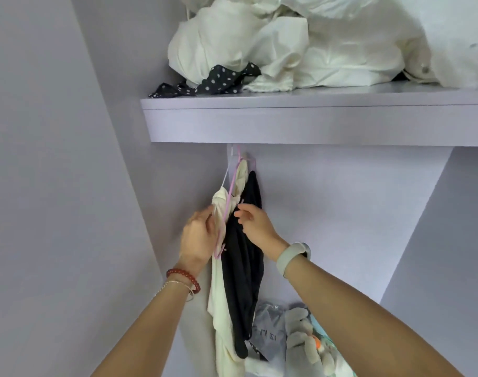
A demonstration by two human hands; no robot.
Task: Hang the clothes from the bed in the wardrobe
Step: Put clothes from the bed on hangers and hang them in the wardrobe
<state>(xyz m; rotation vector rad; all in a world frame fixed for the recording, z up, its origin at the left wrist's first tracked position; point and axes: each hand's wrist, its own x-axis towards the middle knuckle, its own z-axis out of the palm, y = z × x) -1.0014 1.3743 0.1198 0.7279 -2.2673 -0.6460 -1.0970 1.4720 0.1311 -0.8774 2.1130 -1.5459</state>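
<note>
Inside a pale lilac wardrobe, two garments hang side by side from a rail hidden behind the front lip of the upper shelf. The long cream fabric garment is on the left, and the black fabric garment hangs just to its right, touching it. A thin pink plastic hanger runs down from the rail across the top of the cream garment, and its lower end curls out beside the left hand.

The left hand, with a red bead bracelet and a thin chain on its wrist, has its fingers curled round the upper part of the cream garment near the hanger. The right hand, with a pale grey wristband on its wrist, reaches in from the right, its thumb and forefinger pinching at the black garment's upper edge; whether they hold the cloth or the hanger's tip is hard to tell. The two hands are close together, one on each side of the hanger.

On the upper shelf lies a big heap of crumpled white bedding, with a black cloth with white dots poking out at its front left. At the bottom of the wardrobe sits a pile of folded grey and white clothes.
</note>
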